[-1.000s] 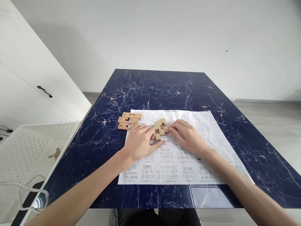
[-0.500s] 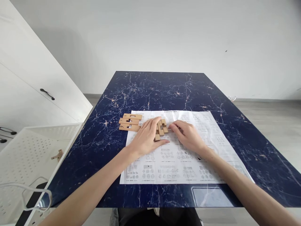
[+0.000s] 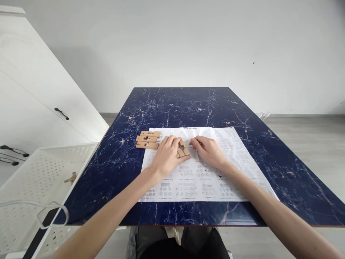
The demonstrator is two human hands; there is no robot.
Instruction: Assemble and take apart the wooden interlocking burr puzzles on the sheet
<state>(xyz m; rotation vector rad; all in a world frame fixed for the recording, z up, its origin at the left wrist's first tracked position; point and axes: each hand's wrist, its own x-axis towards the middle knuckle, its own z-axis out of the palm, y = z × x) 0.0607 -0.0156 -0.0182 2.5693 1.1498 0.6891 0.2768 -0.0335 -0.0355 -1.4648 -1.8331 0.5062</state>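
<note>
My left hand (image 3: 167,154) is wrapped around a cluster of notched wooden puzzle blocks (image 3: 184,152), fingers along the far side and thumb along the near side. The blocks sit close together with a small gap among them, and the hand covers their left part. Just right of the blocks, apart from them, my right hand (image 3: 208,150) rests on the printed sheet (image 3: 185,196), its fingers curled in and nothing visible in them. Left of my left hand lie three flat wooden pieces (image 3: 147,139), numbered and with cut-out slots, partly on the sheet's edge.
The sheet lies on a dark blue marbled table (image 3: 172,106). At the left stand a white perforated basket (image 3: 32,180) with a wooden piece (image 3: 71,177) in it, a white cable (image 3: 54,205) and a white cabinet (image 3: 35,86). A pale wall (image 3: 172,43) rises behind the table.
The blocks have been pressed into a tighter, more even group under my left hand. My right hand has stayed beside them, fingers curled. The camera view has shifted slightly.
</note>
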